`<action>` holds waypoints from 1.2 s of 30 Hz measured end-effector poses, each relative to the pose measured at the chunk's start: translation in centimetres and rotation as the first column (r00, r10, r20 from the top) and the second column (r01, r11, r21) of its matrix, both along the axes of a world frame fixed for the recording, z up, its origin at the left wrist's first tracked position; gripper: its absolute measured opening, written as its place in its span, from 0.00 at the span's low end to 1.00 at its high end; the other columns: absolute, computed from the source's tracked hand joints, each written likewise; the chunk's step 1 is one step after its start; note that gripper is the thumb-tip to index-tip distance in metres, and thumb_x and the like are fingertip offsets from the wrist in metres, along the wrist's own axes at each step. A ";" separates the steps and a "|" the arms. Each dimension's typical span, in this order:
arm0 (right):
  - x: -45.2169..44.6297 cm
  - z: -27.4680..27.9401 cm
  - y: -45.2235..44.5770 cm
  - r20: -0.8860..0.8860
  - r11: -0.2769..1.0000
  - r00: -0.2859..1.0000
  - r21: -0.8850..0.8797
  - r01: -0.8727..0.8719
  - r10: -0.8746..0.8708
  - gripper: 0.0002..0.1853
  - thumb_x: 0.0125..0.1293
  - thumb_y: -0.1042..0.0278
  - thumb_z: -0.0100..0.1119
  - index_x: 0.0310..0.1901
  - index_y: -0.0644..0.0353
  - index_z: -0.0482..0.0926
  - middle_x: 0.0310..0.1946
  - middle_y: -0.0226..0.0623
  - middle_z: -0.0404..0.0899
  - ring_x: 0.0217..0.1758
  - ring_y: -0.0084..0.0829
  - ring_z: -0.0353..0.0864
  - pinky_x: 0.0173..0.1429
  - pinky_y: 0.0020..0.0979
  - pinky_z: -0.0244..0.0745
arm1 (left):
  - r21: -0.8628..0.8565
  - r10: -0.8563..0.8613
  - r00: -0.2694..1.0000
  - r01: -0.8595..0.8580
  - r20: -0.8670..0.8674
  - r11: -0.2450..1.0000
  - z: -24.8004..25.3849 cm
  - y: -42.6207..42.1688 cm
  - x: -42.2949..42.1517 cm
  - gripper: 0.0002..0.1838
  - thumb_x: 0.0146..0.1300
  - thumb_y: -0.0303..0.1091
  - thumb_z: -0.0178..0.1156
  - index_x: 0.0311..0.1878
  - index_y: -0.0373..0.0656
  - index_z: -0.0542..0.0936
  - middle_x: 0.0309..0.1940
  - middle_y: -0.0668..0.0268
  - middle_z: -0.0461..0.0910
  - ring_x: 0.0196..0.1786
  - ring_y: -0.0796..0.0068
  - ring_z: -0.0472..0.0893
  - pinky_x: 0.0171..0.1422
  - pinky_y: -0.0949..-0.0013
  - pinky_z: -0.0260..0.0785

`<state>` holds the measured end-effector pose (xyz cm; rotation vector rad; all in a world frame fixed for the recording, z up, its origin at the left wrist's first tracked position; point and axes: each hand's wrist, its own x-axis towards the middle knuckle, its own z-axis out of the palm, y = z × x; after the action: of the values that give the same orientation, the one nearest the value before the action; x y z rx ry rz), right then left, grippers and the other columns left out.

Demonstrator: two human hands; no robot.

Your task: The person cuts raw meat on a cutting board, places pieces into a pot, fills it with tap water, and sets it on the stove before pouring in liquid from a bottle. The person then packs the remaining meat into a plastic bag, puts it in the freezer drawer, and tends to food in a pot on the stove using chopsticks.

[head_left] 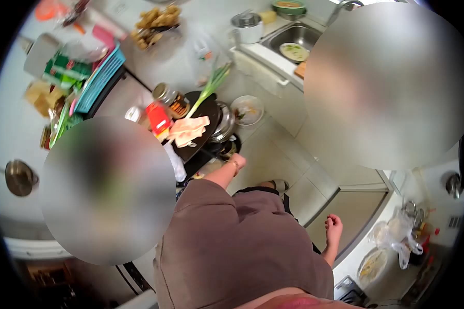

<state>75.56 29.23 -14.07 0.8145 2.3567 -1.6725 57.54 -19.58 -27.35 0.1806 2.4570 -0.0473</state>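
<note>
My left hand (237,161), with a bracelet at the wrist, hangs beside the dark stand's lower shelf; its fingers are too small and blurred to make out. Close above it is a dark round pan or pot (231,147). The black round board (210,109) nearby carries a green onion (211,85), a pinkish cloth (189,130), a red packet (159,118) and a jar (171,101). A metal pot (224,122) sits beside the board. My right hand (333,226) hangs by my side near the counter, fingers loosely bent, holding nothing.
A bin (247,110) with scraps stands on the floor. Ahead is a sink (294,36) holding a plate (294,51), beside a white pot (247,26). A blue basket (102,77) stands left; a plate (372,267) and plastic bags (399,234) lie right. Two round areas are blurred.
</note>
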 end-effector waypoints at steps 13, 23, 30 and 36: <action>-16.4 11.3 12.5 -0.319 0.931 0.947 0.353 0.090 0.030 0.18 0.58 0.68 0.58 0.51 0.62 0.76 0.40 0.39 0.80 0.34 0.30 0.79 0.43 0.29 0.73 | 0.215 0.619 0.565 -0.808 0.546 0.548 0.2 -3.7 7.9 0.02 0.52 0.28 0.55 0.29 0.43 0.77 0.20 0.65 0.75 0.28 0.71 0.78 0.32 0.63 0.72; -38.0 18.7 26.1 -0.252 0.628 0.962 0.733 0.261 -0.105 0.27 0.52 0.62 0.64 0.55 0.61 0.74 0.49 0.51 0.76 0.50 0.46 0.77 0.54 0.38 0.72 | 0.165 0.688 0.357 -0.929 0.632 0.331 -5.7 8.1 -13.7 0.15 0.59 0.26 0.51 0.50 0.42 0.75 0.34 0.59 0.77 0.35 0.65 0.79 0.36 0.63 0.68; -44.3 16.2 27.0 -0.182 0.562 0.936 0.759 0.328 -0.300 0.12 0.53 0.67 0.57 0.39 0.62 0.79 0.37 0.51 0.80 0.42 0.49 0.79 0.48 0.44 0.74 | 0.413 0.470 0.496 -0.868 0.730 0.276 3.8 18.4 -22.2 0.23 0.60 0.28 0.54 0.59 0.41 0.66 0.41 0.59 0.78 0.42 0.66 0.79 0.42 0.63 0.70; -39.6 20.1 26.0 -0.518 0.405 0.825 0.720 0.563 -0.226 0.09 0.50 0.68 0.55 0.31 0.62 0.80 0.31 0.50 0.78 0.37 0.50 0.77 0.43 0.46 0.72 | 0.166 0.388 0.423 -0.821 0.819 0.546 -0.1 19.7 -25.3 0.15 0.63 0.36 0.52 0.52 0.44 0.73 0.42 0.55 0.77 0.43 0.57 0.77 0.44 0.60 0.70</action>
<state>35.99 55.23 6.05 1.4276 3.5246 -0.5566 32.23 0.12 -27.43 -0.4656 1.5070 0.9425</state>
